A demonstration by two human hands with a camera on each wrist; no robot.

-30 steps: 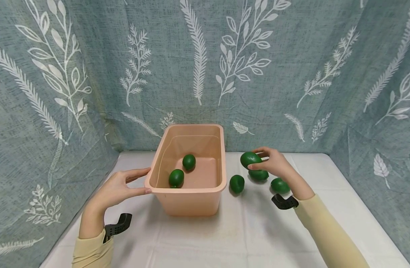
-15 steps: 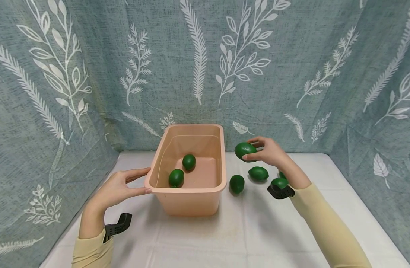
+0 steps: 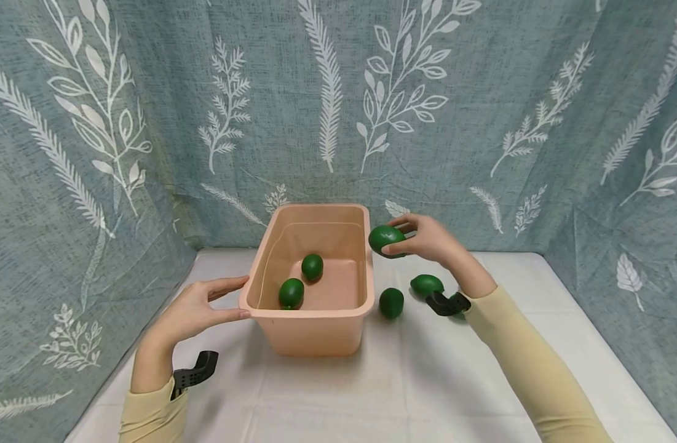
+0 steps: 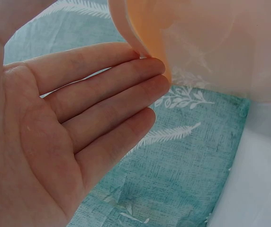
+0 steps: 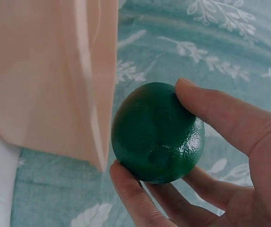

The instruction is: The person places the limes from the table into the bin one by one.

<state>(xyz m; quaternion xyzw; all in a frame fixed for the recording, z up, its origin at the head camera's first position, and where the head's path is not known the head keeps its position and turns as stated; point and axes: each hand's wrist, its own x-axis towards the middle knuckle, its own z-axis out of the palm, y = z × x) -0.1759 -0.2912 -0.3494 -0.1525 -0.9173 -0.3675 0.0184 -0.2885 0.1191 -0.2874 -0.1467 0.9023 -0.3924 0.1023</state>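
Observation:
My right hand (image 3: pixel 433 241) holds a lime (image 3: pixel 386 240) in the air, just off the right rim of a peach plastic bin (image 3: pixel 316 336). Up close in the right wrist view, thumb and fingers (image 5: pixel 134 196) curve around the glossy green lime (image 5: pixel 157 135), beside the bin's wall (image 5: pixel 36 71). At the bin's near left corner, my left hand (image 3: pixel 197 311) touches the rim with its fingertips. Those fingers (image 4: pixel 107 99) lie straight in the left wrist view. Inside the bin are two limes, one farther back (image 3: pixel 312 267) and one nearer (image 3: pixel 291 293).
Right of the bin, a lime (image 3: pixel 391 303) and another lime (image 3: pixel 427 285) lie on the white tablecloth (image 3: pixel 327 400). A further lime (image 3: pixel 458 315) is mostly hidden behind the right wrist's black strap (image 3: pixel 441 304). A green leaf-patterned curtain (image 3: pixel 294 111) surrounds the table.
My right hand has carried the lime up and left from above the limes on the table to near the bin's right rim. The left hand stays at the rim.

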